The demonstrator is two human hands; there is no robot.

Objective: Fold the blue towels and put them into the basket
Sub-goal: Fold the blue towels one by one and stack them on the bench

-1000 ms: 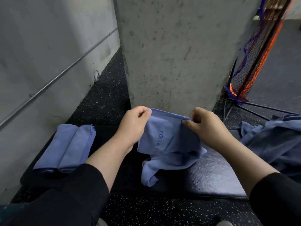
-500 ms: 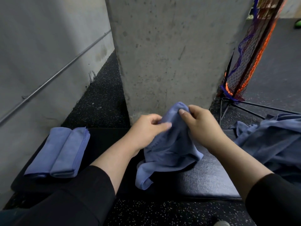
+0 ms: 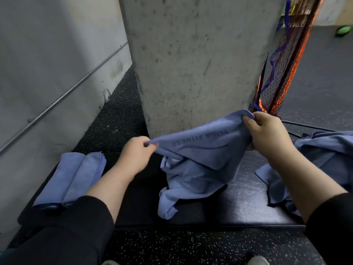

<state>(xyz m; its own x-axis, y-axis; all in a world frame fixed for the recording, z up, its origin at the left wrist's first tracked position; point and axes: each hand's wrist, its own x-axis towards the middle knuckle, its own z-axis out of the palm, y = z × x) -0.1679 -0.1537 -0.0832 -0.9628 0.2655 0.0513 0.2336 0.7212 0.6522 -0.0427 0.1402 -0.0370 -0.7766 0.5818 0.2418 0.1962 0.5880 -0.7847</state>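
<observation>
Stretching one hemmed edge taut is the step in hand: the left hand (image 3: 136, 152) pinches one end of the blue towel (image 3: 196, 165) and the right hand (image 3: 267, 134) pinches the other, higher and farther toward the concrete pillar (image 3: 191, 60). The two hands stand well apart, each clamped on the cloth, so the edge runs as a slanted line between them with the printed lettering facing the wearer upside down. Below that line the rest of the towel hangs bunched, its lower folds resting on the middle of the dark padded surface (image 3: 238, 203).

By my judgement the fold has not begun — the next move calls for shaking the hanging part flat and squaring the corners before any edge is brought over.

A stack of folded towels (image 3: 70, 178) lies at the left end of the surface, and a heap of unfolded towels (image 3: 324, 153) spills over its right end. No basket can be made out for certain; netting (image 3: 282, 73) hangs beside the pillar.
</observation>
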